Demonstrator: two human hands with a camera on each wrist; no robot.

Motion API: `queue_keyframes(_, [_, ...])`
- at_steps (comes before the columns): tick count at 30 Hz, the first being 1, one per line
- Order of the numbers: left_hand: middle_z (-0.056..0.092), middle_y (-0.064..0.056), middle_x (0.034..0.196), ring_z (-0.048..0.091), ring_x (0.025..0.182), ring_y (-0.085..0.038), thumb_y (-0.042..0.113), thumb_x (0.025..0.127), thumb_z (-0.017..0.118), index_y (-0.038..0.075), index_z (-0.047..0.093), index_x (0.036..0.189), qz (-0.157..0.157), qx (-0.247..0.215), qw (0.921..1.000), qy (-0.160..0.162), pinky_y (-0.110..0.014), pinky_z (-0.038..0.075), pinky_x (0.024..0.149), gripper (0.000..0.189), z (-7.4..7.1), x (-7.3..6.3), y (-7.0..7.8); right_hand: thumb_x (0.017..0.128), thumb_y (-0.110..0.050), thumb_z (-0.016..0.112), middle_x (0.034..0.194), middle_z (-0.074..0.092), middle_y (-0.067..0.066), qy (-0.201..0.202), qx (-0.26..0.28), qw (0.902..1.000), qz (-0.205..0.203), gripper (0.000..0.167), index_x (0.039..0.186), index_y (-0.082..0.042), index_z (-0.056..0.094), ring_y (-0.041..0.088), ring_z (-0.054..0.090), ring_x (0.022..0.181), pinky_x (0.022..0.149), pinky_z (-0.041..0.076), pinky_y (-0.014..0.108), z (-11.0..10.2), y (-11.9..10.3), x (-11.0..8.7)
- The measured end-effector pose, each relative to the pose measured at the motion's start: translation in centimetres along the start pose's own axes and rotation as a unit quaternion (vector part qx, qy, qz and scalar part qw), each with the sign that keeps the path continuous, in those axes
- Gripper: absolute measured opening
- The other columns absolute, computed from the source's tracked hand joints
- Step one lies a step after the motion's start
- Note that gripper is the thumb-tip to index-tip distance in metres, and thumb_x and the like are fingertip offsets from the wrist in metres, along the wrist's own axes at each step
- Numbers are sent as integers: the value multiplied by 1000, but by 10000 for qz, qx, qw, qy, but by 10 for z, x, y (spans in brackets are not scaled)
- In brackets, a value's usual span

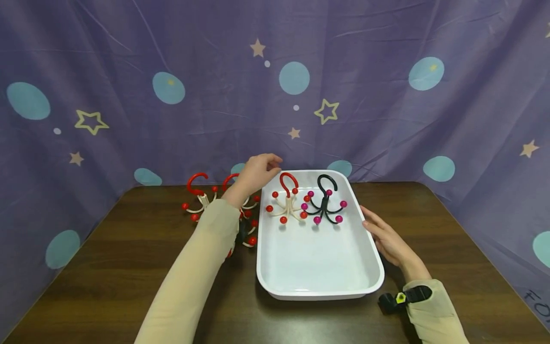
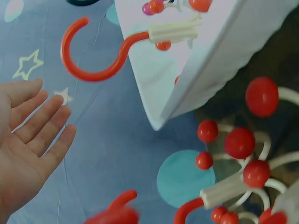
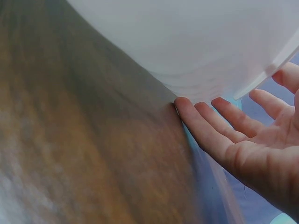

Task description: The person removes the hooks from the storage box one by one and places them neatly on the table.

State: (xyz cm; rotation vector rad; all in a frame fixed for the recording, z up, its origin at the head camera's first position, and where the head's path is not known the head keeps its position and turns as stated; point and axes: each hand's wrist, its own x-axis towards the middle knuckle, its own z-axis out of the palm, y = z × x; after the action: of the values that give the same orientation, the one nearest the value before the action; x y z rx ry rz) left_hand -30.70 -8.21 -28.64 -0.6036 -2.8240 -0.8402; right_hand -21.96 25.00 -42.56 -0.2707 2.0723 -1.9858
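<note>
A white tray (image 1: 318, 265) holds two hook-handled massagers with ball-tipped prongs. One is a cream massager (image 1: 289, 205) with a red hook and red balls; beside it lies a black massager (image 1: 324, 205) with magenta balls. My left hand (image 1: 256, 176) hovers near the tray's far left corner, holding nothing. Its fingers are loosely extended in the left wrist view, apart from the red hook (image 2: 96, 77). At the tray's right side is my right hand (image 1: 386, 239), thumb at the rim. The right wrist view has its straight fingers (image 3: 201, 123) against the tray's outer wall (image 3: 187, 46).
Left of the tray, more cream massagers (image 1: 204, 198) with red hooks and balls stand on the brown wooden table (image 1: 107, 258), partly hidden behind my left arm. A purple curtain (image 1: 215, 95) with stars hangs behind the table's back edge.
</note>
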Motion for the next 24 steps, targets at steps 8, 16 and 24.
queue_keyframes(8, [59,-2,119,53,108,-18,28,89,58,13,58,121,-22,-133,9989,-445,-34,45,90,35,20,1,7,98,-27,39,143,22,26,-13,60,10000,-7,60,147,-13,9,17,50,109,83,48,35,-1,1,0])
queue_keyframes(16, [61,-4,111,56,94,-18,24,89,58,12,60,118,40,21,9989,-473,-30,47,81,32,30,5,11,98,-27,39,143,22,25,-31,70,10000,-30,60,147,-12,9,15,50,109,83,48,35,-1,1,1])
queue_keyframes(24, [59,-4,102,54,93,-19,23,88,59,12,66,105,60,165,9993,-320,-30,46,81,22,35,8,11,98,-25,39,143,21,26,-39,113,9999,-95,59,147,-12,8,12,51,106,82,48,34,-2,3,1])
